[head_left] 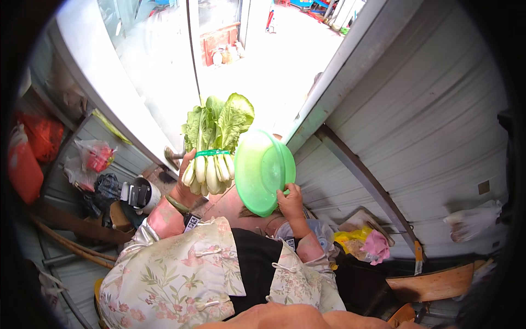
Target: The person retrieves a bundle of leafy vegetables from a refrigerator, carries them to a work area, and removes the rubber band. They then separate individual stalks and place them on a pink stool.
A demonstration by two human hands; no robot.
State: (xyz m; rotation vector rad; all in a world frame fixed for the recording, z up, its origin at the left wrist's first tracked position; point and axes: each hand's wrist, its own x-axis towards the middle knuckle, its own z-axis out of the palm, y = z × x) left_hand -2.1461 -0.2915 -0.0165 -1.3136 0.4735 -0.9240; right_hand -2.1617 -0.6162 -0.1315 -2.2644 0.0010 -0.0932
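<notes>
Door handle (pixel 172 156) left of leafy greens (pixel 211 141)

Left of the glass door (pixel 131 71), beyond its frame, is a red bag (pixel 43 134). Nearer the door are 1 clear bag (pixel 96 156) with something pink-red inside and, lower, 1 black bag (pixel 107 191). Just below the door's handle (pixel 174 155), to the left, stands a white bucket (pixel 155 194) with dark things in it. Farther below the door, to its left, run 2 poles (pixel 66 241). Well right of the door rises a ribbed wall (pixel 433 98), crossed by a beam (pixel 368 182); below and right of the door are a yellow bag (pixel 350 237), a pink cloth (pixel 377 247) touching it, and, farther right, a brown board (pixel 433 283).
</notes>
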